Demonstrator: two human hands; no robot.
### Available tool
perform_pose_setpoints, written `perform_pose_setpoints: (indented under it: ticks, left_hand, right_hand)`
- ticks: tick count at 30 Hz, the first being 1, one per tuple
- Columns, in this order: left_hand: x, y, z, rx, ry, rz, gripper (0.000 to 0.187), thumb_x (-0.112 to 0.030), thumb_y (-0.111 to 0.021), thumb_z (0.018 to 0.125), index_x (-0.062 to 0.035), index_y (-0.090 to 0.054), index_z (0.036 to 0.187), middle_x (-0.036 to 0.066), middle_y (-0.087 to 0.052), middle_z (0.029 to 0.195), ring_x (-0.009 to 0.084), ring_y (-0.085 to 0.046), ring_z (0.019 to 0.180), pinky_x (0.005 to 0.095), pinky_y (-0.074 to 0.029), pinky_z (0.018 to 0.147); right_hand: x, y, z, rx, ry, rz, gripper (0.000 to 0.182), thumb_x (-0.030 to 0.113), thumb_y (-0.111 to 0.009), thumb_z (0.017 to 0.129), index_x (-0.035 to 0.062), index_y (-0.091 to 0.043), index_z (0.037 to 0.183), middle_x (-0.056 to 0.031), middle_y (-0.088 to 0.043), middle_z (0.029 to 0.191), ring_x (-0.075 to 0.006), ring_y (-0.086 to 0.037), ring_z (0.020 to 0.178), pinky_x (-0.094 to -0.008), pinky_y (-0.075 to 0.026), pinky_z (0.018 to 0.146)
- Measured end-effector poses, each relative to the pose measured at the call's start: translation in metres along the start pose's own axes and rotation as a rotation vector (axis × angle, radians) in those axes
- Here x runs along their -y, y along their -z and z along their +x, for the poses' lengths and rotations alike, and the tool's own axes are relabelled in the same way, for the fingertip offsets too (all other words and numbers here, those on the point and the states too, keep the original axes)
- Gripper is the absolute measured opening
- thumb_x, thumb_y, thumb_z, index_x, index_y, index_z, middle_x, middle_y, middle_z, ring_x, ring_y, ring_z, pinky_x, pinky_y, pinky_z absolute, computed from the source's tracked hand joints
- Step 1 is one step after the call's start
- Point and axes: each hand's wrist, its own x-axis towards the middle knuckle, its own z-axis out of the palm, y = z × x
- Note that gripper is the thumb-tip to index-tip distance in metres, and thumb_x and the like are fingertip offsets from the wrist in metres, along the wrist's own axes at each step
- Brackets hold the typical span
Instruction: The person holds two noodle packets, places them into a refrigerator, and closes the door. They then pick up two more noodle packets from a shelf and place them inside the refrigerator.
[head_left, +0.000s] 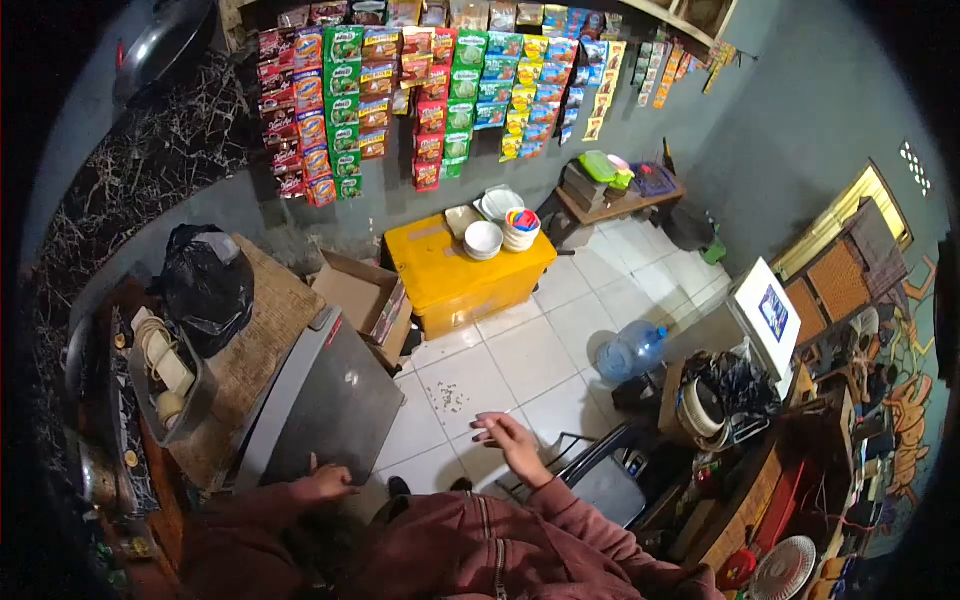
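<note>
My left hand (pixel 326 482) is low in front of my body, beside the grey door of a small fridge (pixel 335 400). Its thumb stands apart from the loosely stretched fingers, and nothing shows in it. My right hand (pixel 512 447) is raised over the white tiled floor (pixel 525 365), palm turned inward. The fingers are apart and slightly bent, with no object between them. Small pale crumbs (pixel 450 398) lie scattered on the tiles beyond the hands. Both sleeves are dark red.
A yellow box (pixel 455 275) carries stacked white bowls (pixel 484 240). An open cardboard box (pixel 355 290) stands beside the fridge. To the right are a blue water jug (pixel 630 352) and a black chair (pixel 602 485). Sachet strips (pixel 430 100) hang on the wall.
</note>
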Motion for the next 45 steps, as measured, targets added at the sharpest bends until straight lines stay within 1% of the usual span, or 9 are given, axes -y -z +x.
perform_pose_setpoints:
  ticks: [5,7,11,13,17,22,30,32,45]
  left_hand:
    - [-0.006,0.008,0.004,-0.152,0.038,-0.351,0.050,-0.054,-0.071,0.079,-0.0091,-0.067,0.101,0.013,-0.068,0.105,0.0303,-0.062,0.107,0.0515,-0.040,0.101]
    - [-0.024,0.022,0.019,-0.316,-0.259,-0.328,0.040,-0.042,-0.071,0.084,-0.0056,-0.066,0.101,0.011,-0.069,0.103,0.0266,-0.065,0.099,0.0373,-0.051,0.084]
    - [-0.074,0.040,0.062,-0.596,-0.276,-0.999,0.028,-0.029,-0.069,0.088,-0.0047,-0.066,0.101,0.006,-0.069,0.101,0.0191,-0.065,0.092,0.0341,-0.050,0.083]
    - [-0.102,0.068,0.070,-0.752,-0.012,-1.512,0.022,-0.022,-0.067,0.091,-0.0054,-0.066,0.105,0.003,-0.066,0.100,0.0144,-0.063,0.098,0.0305,-0.049,0.084]
    - [-0.093,0.083,0.115,-0.572,-0.324,-1.275,0.023,-0.015,-0.069,0.088,-0.0031,-0.064,0.106,0.003,-0.067,0.099,0.0122,-0.062,0.092,0.0280,-0.049,0.083]
    - [-0.054,0.115,0.124,-0.458,-0.402,-1.109,0.026,-0.021,-0.070,0.089,-0.0034,-0.064,0.107,0.004,-0.067,0.104,0.0150,-0.062,0.094,0.0302,-0.049,0.086]
    - [-0.044,0.141,0.143,-0.134,-0.074,-0.708,0.041,-0.037,-0.071,0.088,0.0004,-0.065,0.104,0.006,-0.067,0.094,0.0140,-0.061,0.084,0.0304,-0.050,0.075]
    - [-0.049,0.139,0.163,-0.190,-0.054,-0.697,0.051,-0.046,-0.073,0.082,0.0006,-0.067,0.102,0.015,-0.069,0.101,0.0235,-0.065,0.097,0.0360,-0.050,0.085]
    - [-0.300,0.285,0.187,-0.448,-0.563,-0.922,0.033,-0.021,-0.071,0.088,-0.0025,-0.061,0.114,0.007,-0.066,0.113,0.0156,-0.063,0.102,0.0305,-0.050,0.088]
  right_hand:
    - [0.016,0.008,0.018,0.051,0.017,-0.029,0.036,0.029,-0.055,0.100,0.0013,-0.058,0.122,-0.0090,-0.066,0.112,-0.0164,-0.063,0.094,-0.0299,-0.049,0.086]
    - [0.020,0.013,0.027,0.009,0.060,-0.007,0.035,0.029,-0.054,0.100,0.0012,-0.058,0.121,-0.0102,-0.066,0.111,-0.0176,-0.064,0.093,-0.0310,-0.050,0.085]
    - [0.033,0.014,0.041,-0.062,0.018,0.032,0.036,0.029,-0.050,0.101,0.0005,-0.055,0.123,-0.0110,-0.065,0.114,-0.0180,-0.064,0.094,-0.0306,-0.049,0.087]
    - [0.039,0.011,0.052,-0.074,0.010,0.032,0.036,0.029,-0.050,0.101,0.0008,-0.055,0.123,-0.0106,-0.065,0.114,-0.0178,-0.064,0.094,-0.0305,-0.049,0.087]
    - [0.054,0.006,0.075,-0.096,0.023,0.022,0.036,0.031,-0.052,0.100,0.0020,-0.057,0.121,-0.0088,-0.066,0.113,-0.0168,-0.064,0.093,-0.0309,-0.049,0.086]
    - [0.081,-0.004,0.101,-0.158,0.106,0.050,0.038,0.033,-0.053,0.100,0.0021,-0.057,0.121,-0.0083,-0.066,0.112,-0.0168,-0.063,0.094,-0.0317,-0.048,0.087]
    - [0.079,0.017,0.113,-0.269,0.090,0.089,0.036,0.030,-0.053,0.100,0.0021,-0.057,0.122,-0.0079,-0.067,0.111,-0.0170,-0.064,0.093,-0.0305,-0.048,0.086]
    - [0.082,0.027,0.119,-0.265,0.098,0.091,0.036,0.030,-0.053,0.100,0.0023,-0.057,0.122,-0.0080,-0.066,0.112,-0.0167,-0.064,0.093,-0.0302,-0.048,0.085]
    - [0.149,0.165,0.186,-0.168,0.159,0.034,0.037,0.031,-0.050,0.101,0.0018,-0.056,0.122,-0.0126,-0.065,0.118,-0.0201,-0.066,0.098,-0.0297,-0.050,0.086]
